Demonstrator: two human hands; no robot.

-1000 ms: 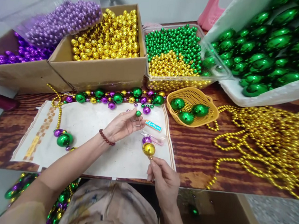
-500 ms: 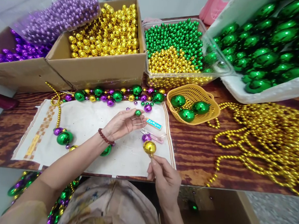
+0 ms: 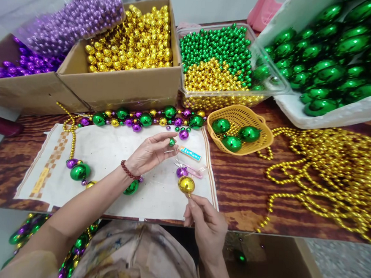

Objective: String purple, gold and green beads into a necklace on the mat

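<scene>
Over the white cloth (image 3: 108, 159), my left hand (image 3: 151, 151) pinches a small green bead (image 3: 171, 142) between thumb and fingers. A thin strand slants from there to a purple bead (image 3: 182, 172). Just below it hangs a large gold bead (image 3: 186, 184). My right hand (image 3: 207, 225) is closed at the lower end of that gold bead, gripping its stem or cord. Part of a bead necklace lies on the cloth to the left, with a large green bead (image 3: 80, 172); my left forearm hides some of it.
A blue-labelled packet (image 3: 190, 154) lies on the cloth. Behind it are a bead garland (image 3: 145, 119), a yellow basket (image 3: 261, 143) holding green beads, a cardboard box (image 3: 119, 83) of gold beads and a clear bin (image 3: 214, 91). Gold bead strands (image 3: 335, 175) spread at right.
My right hand has moved slightly down and right, with the gold bead shifting a little. My left fingers have closed in a bit around the green bead.
</scene>
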